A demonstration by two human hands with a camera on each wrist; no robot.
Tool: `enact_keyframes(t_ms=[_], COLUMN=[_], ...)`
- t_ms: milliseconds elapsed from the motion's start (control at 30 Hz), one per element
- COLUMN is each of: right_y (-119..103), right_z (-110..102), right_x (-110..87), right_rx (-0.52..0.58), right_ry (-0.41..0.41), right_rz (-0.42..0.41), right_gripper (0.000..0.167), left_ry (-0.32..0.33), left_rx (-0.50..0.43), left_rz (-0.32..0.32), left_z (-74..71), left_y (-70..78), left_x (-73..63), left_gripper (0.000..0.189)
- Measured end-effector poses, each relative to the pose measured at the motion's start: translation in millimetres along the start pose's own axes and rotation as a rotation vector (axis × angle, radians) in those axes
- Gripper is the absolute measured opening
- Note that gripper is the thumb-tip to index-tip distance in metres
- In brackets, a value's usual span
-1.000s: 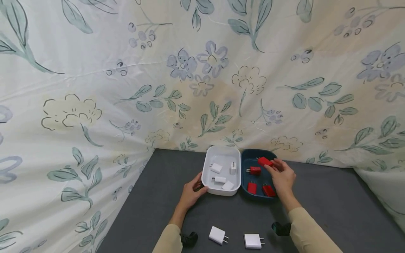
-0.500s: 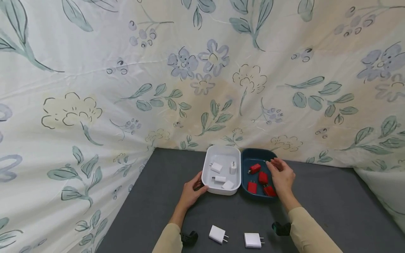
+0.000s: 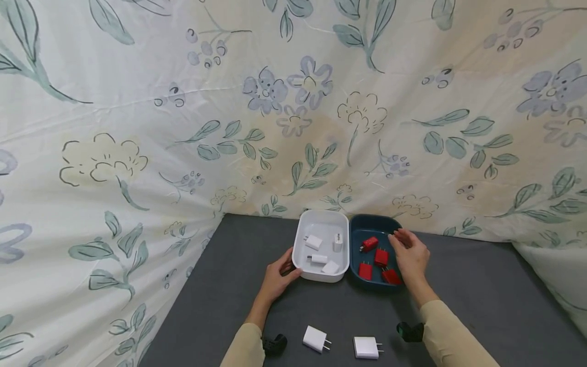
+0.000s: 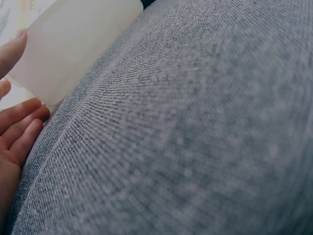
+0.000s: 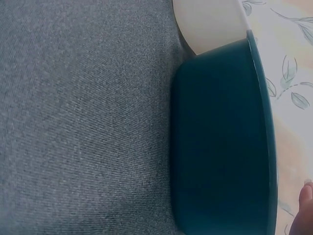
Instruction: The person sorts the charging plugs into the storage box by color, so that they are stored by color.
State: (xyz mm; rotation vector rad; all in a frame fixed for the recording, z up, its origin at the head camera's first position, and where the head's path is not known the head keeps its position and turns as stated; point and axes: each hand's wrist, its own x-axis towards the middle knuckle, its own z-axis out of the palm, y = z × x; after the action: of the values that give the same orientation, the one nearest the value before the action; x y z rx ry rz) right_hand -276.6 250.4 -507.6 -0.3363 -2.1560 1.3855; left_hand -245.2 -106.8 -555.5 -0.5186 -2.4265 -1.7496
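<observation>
In the head view, my left hand (image 3: pixel 275 279) rests at the near left corner of a white plastic tray (image 3: pixel 321 277), thumb at its front and fingers along its side. Several white charger plugs, such as one charger (image 3: pixel 314 241), lie inside. Against the tray's right side stands a dark blue tray (image 3: pixel 372 227) holding several red chargers, among them one red charger (image 3: pixel 381 257). My right hand (image 3: pixel 412 259) hovers at the blue tray's right rim, its fingers loosely bent around nothing. The left wrist view shows relaxed fingers (image 4: pixel 27 122) beside the white wall.
On the grey cloth surface (image 3: pixel 220 295) nearer me lie two white chargers (image 3: pixel 315 339) with their prongs towards the right. A flowered curtain (image 3: pixel 293 102) hangs right behind the trays and along the left. Black straps (image 3: pixel 274 346) sit at both wrists.
My right hand has let go of a red charger, which dropped among the others in the blue tray and shifted them. The hand has since drawn slightly right. My left hand stays put.
</observation>
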Motion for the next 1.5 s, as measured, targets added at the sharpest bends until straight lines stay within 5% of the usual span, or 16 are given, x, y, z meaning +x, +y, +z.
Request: enact_keyframes(t_ms=[1500], right_y=[5], right_z=[-3], right_x=[-14.2], right_rx=[0.072], right_ry=[-0.069], right_rz=[0.010], right_gripper=[0.039], left_ry=[0.015], left_rx=[-0.013], left_rz=[0.008], left_z=[1.9], left_y=[0.4], left_x=[1.4], left_gripper=[0.071])
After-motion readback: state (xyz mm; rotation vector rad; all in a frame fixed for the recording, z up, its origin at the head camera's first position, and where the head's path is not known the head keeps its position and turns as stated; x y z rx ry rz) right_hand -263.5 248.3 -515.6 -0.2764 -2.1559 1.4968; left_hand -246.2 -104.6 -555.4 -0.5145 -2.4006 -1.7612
